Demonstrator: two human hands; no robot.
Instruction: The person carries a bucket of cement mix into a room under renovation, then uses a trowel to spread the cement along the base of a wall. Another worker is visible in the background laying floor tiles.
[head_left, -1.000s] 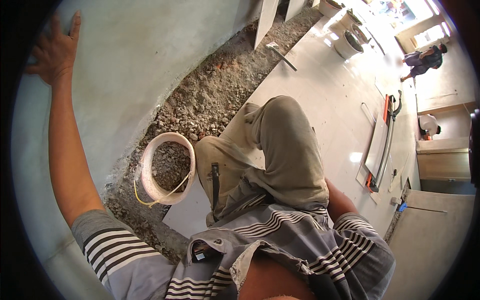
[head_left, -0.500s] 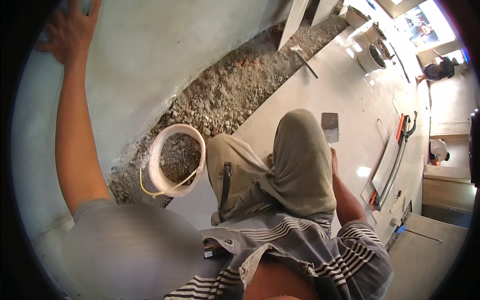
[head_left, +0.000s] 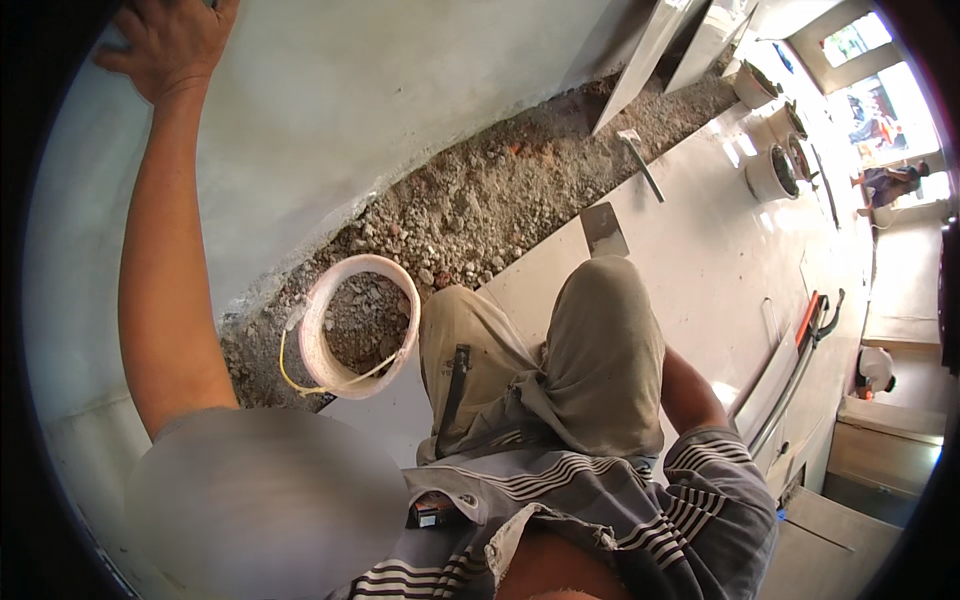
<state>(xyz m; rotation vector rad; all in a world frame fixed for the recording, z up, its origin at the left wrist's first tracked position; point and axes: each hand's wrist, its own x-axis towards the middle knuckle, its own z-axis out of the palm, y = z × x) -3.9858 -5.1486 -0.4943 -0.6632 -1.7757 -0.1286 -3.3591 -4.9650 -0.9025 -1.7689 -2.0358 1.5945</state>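
Observation:
My left hand rests with fingers spread against the grey-green wall, at the upper left. Behind my raised right knee, my right forearm disappears, and the fingers there are hidden. Beyond that knee, a trowel's flat rectangular blade shows at the edge of the rubble strip; its handle is out of sight, on my right hand's side. Left of my knees, a whitish bucket with a thin yellowish handle stands on the rubble, with gravelly rubble showing inside its rim.
A rubble strip runs between the wall and the pale tiled floor. A hammer-like tool lies by its edge. Leaning slabs, several buckets and a long orange-and-black tool stand or lie farther off. Two people are in the background.
The trowel has swung left, past my right knee toward the rubble, and my right hand has gone behind the knee. My left hand stays on the wall. The view has shifted slightly.

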